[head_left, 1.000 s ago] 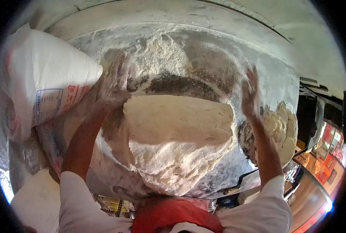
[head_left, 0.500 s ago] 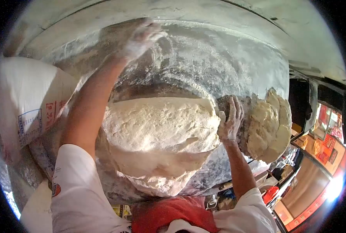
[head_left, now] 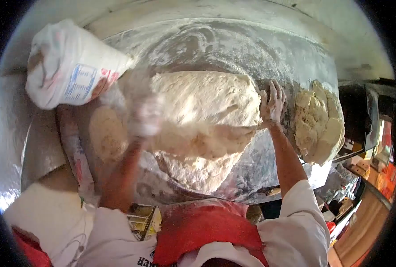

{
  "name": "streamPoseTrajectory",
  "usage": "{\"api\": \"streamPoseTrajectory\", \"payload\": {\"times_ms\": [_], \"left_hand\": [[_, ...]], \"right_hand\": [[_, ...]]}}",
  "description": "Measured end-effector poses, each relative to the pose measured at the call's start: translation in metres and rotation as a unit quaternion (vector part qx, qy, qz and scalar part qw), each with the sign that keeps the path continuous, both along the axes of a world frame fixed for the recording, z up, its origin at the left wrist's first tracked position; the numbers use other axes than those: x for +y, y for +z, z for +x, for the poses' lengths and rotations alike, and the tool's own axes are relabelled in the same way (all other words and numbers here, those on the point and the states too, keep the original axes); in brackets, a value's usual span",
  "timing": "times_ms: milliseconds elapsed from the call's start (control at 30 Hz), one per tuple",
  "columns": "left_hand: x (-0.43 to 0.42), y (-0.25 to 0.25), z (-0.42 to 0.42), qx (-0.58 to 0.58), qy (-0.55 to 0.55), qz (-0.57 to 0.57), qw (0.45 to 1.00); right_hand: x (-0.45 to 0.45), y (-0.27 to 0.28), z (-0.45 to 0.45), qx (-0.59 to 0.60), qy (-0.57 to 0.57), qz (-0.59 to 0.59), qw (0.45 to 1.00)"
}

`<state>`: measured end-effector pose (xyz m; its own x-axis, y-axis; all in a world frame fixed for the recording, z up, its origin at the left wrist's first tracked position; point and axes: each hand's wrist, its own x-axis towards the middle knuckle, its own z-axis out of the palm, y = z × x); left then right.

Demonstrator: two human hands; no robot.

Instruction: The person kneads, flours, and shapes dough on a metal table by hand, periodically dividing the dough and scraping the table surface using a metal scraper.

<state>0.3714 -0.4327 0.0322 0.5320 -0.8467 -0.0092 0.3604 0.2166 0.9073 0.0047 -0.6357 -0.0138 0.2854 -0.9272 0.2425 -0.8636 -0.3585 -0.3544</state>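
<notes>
A large mass of dough point(head_left: 207, 98) lies across the floured metal worktop point(head_left: 291, 60), with a thick fold drooping toward my body. My right hand point(head_left: 272, 103) rests against the dough's right end, fingers stretched out and dusted with flour. At the dough's left end is my left hand point(head_left: 149, 113), badly smeared by motion, so its fingers cannot be made out. A second, smaller lump of dough point(head_left: 318, 124) sits to the right of my right hand, apart from the big one.
A white printed sack point(head_left: 69, 66) stands at the left of the worktop. Close to it is a pale rounded shape point(head_left: 109, 133), partly blurred. A tool with a wooden handle point(head_left: 272, 192) lies near the front edge. Crowded shelves point(head_left: 344, 187) are at the lower right.
My left hand has swept from the far floured part of the worktop back to the dough's left end. My right hand stays at the right end. The camera view has shifted.
</notes>
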Motion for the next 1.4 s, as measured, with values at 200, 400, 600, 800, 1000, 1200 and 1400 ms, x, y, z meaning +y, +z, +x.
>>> {"api": "streamPoseTrajectory", "payload": {"times_ms": [200, 400, 600, 800, 1000, 1200, 1400], "left_hand": [[0.021, -0.049, -0.030, -0.686, -0.100, 0.137, 0.707], [-0.041, 0.046, -0.035, -0.734, -0.159, 0.141, 0.645], [-0.019, -0.132, -0.027, -0.116, -0.142, 0.126, 0.975], [-0.002, -0.090, -0.043, -0.545, -0.035, 0.032, 0.837], [0.069, -0.096, -0.092, -0.217, -0.175, 0.100, 0.955], [0.055, -0.075, -0.066, -0.548, -0.142, 0.116, 0.816], [0.033, 0.037, -0.104, -0.618, -0.464, 0.346, 0.532]], "right_hand": [[0.001, 0.034, 0.029, -0.083, -0.082, 0.062, 0.991], [0.034, 0.139, 0.209, -0.112, 0.279, 0.175, 0.937], [0.066, 0.052, 0.277, -0.096, 0.361, -0.012, 0.928], [0.072, 0.068, 0.277, -0.020, 0.341, -0.045, 0.939], [0.178, 0.079, 0.198, -0.023, 0.416, 0.107, 0.903], [0.171, 0.066, 0.209, -0.027, 0.411, 0.026, 0.911], [0.156, 0.088, 0.173, -0.011, 0.391, 0.110, 0.914]]}}
